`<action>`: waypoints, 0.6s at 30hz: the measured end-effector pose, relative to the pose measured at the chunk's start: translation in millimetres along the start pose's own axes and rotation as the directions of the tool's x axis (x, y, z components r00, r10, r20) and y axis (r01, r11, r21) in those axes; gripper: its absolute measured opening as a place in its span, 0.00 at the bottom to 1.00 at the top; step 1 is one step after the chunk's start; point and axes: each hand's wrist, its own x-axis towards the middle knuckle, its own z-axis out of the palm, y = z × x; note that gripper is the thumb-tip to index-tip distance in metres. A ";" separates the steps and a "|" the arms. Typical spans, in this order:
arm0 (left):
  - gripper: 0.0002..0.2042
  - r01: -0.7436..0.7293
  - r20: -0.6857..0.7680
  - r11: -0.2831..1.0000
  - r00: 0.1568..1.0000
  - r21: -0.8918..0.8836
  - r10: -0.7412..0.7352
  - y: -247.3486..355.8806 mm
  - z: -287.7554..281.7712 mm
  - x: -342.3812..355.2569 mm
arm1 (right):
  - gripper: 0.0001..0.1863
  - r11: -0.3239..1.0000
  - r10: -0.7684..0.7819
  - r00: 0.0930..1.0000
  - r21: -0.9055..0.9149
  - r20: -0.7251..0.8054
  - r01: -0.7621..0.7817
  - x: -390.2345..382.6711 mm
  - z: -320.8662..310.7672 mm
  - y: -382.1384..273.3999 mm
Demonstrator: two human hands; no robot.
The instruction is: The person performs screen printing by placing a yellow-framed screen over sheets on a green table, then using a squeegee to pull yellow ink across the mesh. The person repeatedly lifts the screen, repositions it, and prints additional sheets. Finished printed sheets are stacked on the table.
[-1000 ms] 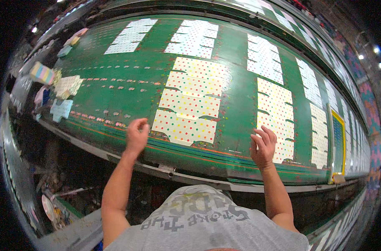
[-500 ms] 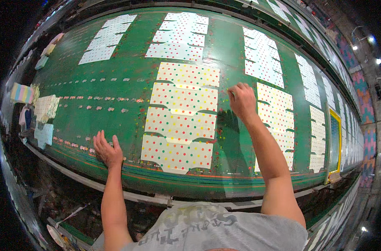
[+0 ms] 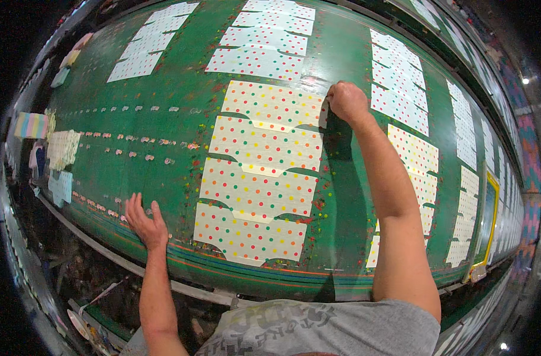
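Cream fabric pieces (image 3: 264, 142) with red, orange, yellow and green dots lie flat in a column on the green table (image 3: 163, 196) before me. At the upper right corner of the farthest cream piece, my right hand (image 3: 348, 102) is closed, thumb and fingers pressed together. Whether the corner or anything else is pinched between its fingertips is hidden. My left hand (image 3: 147, 224) is open, fingers spread and holding nothing, over the table's near edge, left of the nearest cream piece.
White dotted pieces (image 3: 258, 62) lie farther back, with more white (image 3: 399, 83) and cream pieces (image 3: 414, 157) to the right. A yellow-edged frame (image 3: 490, 219) stands at the far right. Small folded stacks (image 3: 62, 151) sit at the left end. Rows of small printed marks cross the table's left part.
My right hand has moved away from me to the far cream piece's corner. The left hand stays open, shifted slightly. The whole view has tilted, so the pieces appear displaced.
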 end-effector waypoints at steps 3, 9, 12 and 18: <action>0.26 -0.006 -0.001 1.000 1.000 -0.013 0.006 1.9 -1.5 -0.2 | 0.10 0.996 -0.046 0.990 -0.066 0.130 0.055 9.1 -6.9 -3.4; 0.26 0.012 0.024 1.000 1.000 -0.017 -0.012 2.6 -2.9 0.6 | 0.12 0.998 0.035 0.958 -0.054 0.285 -0.020 20.3 -19.8 -8.6; 0.26 0.007 0.012 0.999 1.000 -0.036 -0.006 1.8 -2.0 0.6 | 0.12 0.999 0.010 0.957 -0.052 0.291 0.005 14.9 -23.6 -22.9; 0.28 -0.071 -0.043 0.990 0.997 -0.122 0.067 4.1 -8.0 2.1 | 0.06 0.852 -0.391 0.900 0.445 0.191 0.275 -61.1 -49.3 -120.1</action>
